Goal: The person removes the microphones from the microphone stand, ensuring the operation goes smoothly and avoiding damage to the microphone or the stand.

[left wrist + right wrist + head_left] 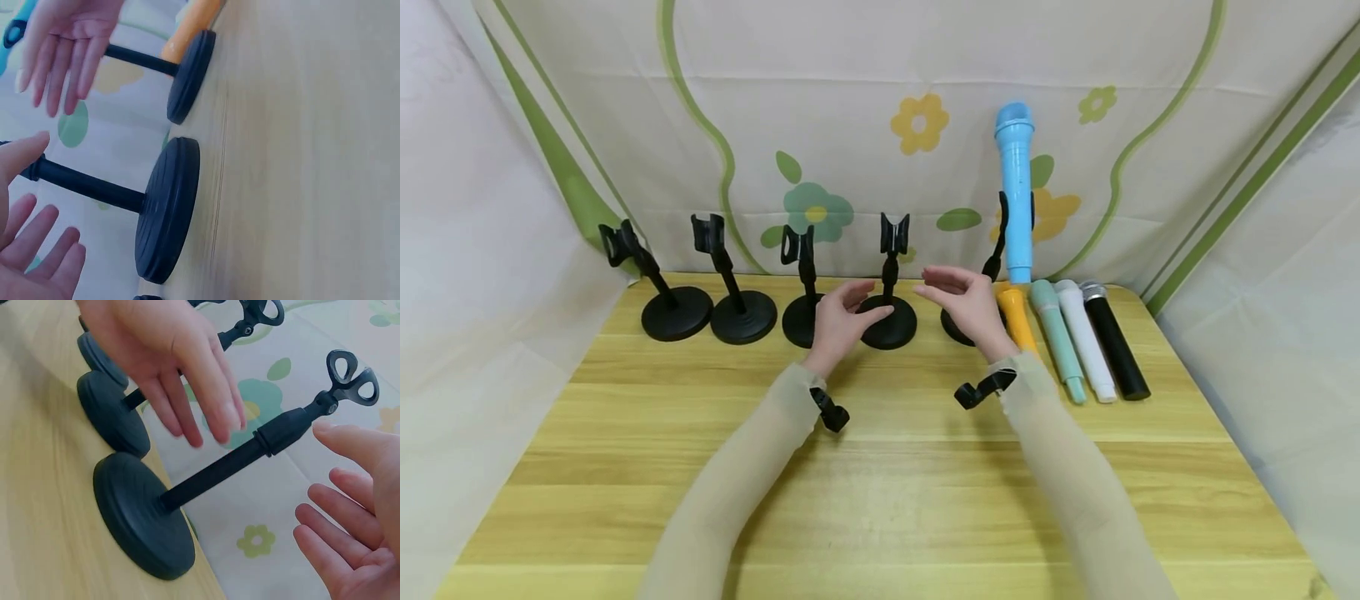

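A black microphone stand (890, 276) with a round base and an unfilled clip stands upright between both hands. My left hand (842, 323) is at its left, thumb and fingers apart, holding nothing. On its other side my right hand (964, 305) hovers with fingers loosely extended, also holding nothing. In the right wrist view a gap shows between the right fingers and the stand's pole (215, 474). Behind the right hand, a blue microphone (1017, 196) sits upright in the clip of another stand (955, 328), whose base the hand partly covers.
Three more black stands (676, 313) (743, 317) (797, 323) line the table's back edge at left. To the right lie an orange microphone (1017, 321), a mint one (1057, 342), a white one (1086, 342) and a black one (1116, 346). A flowered curtain (850, 125) hangs behind.
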Motion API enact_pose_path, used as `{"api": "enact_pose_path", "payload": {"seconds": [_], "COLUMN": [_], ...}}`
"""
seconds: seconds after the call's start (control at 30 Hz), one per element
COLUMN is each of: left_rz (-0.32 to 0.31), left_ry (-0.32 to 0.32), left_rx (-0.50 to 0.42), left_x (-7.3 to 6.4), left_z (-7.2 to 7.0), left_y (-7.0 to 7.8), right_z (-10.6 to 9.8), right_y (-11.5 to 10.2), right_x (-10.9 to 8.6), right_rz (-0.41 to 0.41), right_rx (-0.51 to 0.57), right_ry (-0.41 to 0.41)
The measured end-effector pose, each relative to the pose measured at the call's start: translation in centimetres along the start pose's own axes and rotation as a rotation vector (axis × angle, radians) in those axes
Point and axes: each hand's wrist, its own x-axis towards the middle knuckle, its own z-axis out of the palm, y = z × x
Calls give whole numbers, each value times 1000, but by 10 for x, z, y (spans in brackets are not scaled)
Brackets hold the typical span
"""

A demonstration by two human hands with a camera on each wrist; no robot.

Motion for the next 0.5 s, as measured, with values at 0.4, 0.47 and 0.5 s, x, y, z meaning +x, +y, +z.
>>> {"api": "enact_pose_path", "payload": {"seconds": [0.4,0.47,0.5], "left_rz": [-16,-18,-15], "left_ry": [-58,-80,-89], "left_rx": [-4,-10,-10], "left_x": [-34,-39,-41], "left_z": [-4,-2,-2], "left_y": [13,14,14], "right_z": [-33,-39,-42], "right_y": [11,12,12], "right_x": [-32,-39,-42], "right_rz": [1,5,9], "right_rx": [-40,-27,-24], "right_ry": [18,22,25]}}
